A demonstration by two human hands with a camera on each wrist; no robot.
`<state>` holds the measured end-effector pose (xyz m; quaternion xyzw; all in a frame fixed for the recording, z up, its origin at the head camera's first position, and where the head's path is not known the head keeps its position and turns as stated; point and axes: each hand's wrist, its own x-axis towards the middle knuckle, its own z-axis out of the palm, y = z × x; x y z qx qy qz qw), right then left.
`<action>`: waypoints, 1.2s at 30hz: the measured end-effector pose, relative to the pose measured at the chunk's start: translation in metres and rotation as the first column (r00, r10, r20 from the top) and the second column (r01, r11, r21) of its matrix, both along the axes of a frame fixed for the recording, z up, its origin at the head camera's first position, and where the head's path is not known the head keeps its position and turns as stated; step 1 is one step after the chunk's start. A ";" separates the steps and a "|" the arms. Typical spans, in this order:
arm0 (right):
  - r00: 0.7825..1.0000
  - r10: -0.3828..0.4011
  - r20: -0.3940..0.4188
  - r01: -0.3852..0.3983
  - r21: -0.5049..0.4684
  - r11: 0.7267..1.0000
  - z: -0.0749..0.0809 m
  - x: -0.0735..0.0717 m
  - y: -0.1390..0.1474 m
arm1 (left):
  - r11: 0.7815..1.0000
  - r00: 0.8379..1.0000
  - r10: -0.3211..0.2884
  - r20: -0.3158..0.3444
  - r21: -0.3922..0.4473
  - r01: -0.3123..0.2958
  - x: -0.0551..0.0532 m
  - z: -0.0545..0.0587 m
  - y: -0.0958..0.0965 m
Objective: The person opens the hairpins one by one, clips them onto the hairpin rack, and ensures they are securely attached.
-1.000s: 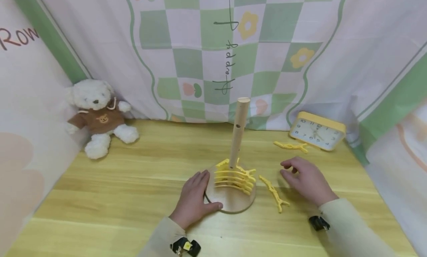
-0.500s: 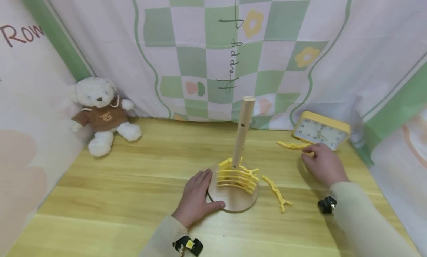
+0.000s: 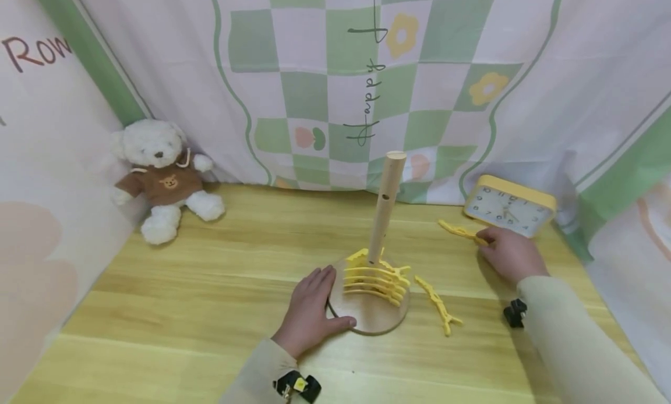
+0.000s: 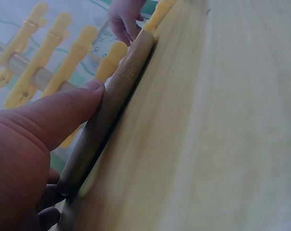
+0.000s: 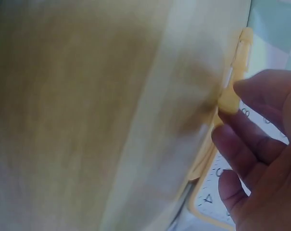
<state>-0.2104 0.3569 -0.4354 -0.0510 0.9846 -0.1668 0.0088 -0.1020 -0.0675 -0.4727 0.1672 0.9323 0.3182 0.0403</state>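
My left hand (image 3: 306, 314) rests at the left front of a round wooden base (image 3: 369, 321), fingers extended along its edge. In the left wrist view the thumb lies against the base's rim (image 4: 117, 84). A wooden post (image 3: 387, 203) with holes rises from the base. Several curved yellow branch-shaped pieces (image 3: 369, 280) are stacked around its foot. At the back right, my right hand (image 3: 511, 254) pinches the near end of a yellow branch-shaped piece (image 3: 453, 228) between thumb and forefinger. The right wrist view shows that piece (image 5: 241, 55) beside the clock, its held tip partly covered.
Another yellow branch piece (image 3: 436, 302) lies on the table (image 3: 209, 311) right of the base. A yellow-framed clock (image 3: 508, 206) stands just behind my right hand. A white plush bear (image 3: 165, 183) sits at the back left, before a checked curtain (image 3: 304, 95).
My right hand has moved back and right to the piece by the clock and taken hold of its end; the piece has turned slightly. The left hand stays at the base.
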 end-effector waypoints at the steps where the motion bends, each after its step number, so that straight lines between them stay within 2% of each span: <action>1: 1.000 0.009 -0.002 -0.009 0.001 1.000 0.000 0.000 -0.001 | 1.000 1.000 0.000 -0.004 -0.001 0.000 0.000 0.000 0.000; 7: 0.999 0.040 -0.014 -0.040 -0.004 0.999 0.000 0.002 -0.008 | 1.000 1.000 0.000 -0.014 0.001 0.000 0.000 0.000 0.000; 16: 0.999 0.045 0.019 -0.045 -0.006 0.999 0.003 0.002 -0.010 | 1.000 1.000 -0.004 -0.026 -0.005 0.004 0.000 -0.002 0.000; 19: 1.000 0.006 -0.006 -0.006 -0.058 0.998 0.002 0.005 -0.012 | 1.000 1.000 -0.003 -0.017 -0.006 0.003 0.000 -0.001 0.000; 21: 0.999 -0.029 -0.026 0.026 -0.127 0.992 0.000 0.007 -0.012 | 1.000 1.000 -0.002 -0.011 -0.003 0.002 0.000 0.000 0.000; 26: 0.991 -0.132 -0.025 0.118 -0.306 0.945 -0.011 0.018 -0.007 | 1.000 1.000 -0.006 -0.007 0.002 0.006 0.000 0.001 0.001; 30: 0.984 -0.179 -0.003 0.166 -0.356 0.919 -0.014 0.025 -0.005 | 1.000 1.000 -0.003 -0.001 -0.001 0.003 0.000 0.002 0.001; 36: 0.997 -0.079 0.014 0.080 -0.285 0.955 -0.008 0.032 -0.009 | 1.000 1.000 0.003 0.003 0.006 -0.003 0.001 0.003 0.001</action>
